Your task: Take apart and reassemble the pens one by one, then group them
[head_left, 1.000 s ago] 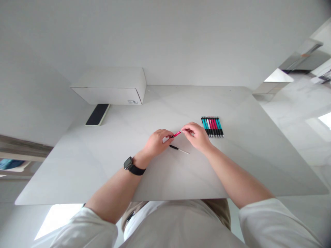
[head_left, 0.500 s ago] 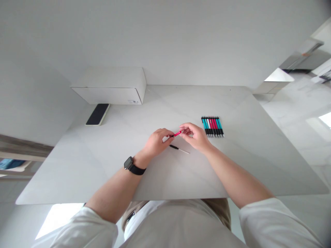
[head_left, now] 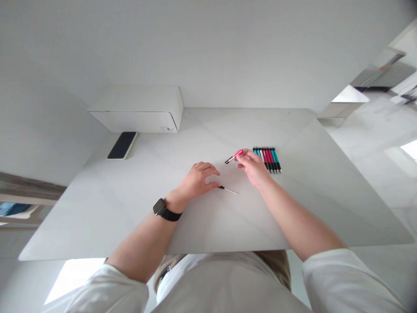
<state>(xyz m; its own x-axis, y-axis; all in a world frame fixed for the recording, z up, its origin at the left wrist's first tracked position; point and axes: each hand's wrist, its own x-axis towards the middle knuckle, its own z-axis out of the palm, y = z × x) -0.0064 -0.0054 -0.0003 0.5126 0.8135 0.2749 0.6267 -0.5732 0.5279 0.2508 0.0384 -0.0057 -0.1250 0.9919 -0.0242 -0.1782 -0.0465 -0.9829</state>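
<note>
My right hand [head_left: 253, 165] pinches a pink pen barrel [head_left: 238, 154] with a dark end, held tilted above the table. Thumb and fingers spread apart, my left hand [head_left: 202, 179] is open over the table. Its thumb tip lies right by a thin pen refill [head_left: 231, 191] with a black grip, whose black end is partly hidden; I cannot tell whether they touch. Just beyond my right hand lies a row of several pens [head_left: 272, 160] in teal, white and pink with black grips, partly covered by that hand.
A long white box [head_left: 133, 121] stands against the wall at the back left. In front of it a phone [head_left: 122, 145] lies dark screen up. All of this rests on a pale marbled table [head_left: 130, 187].
My left hand has let go of the pink barrel and its fingers have spread. My right hand has carried the barrel up and to the right, and its dark end now shows.
</note>
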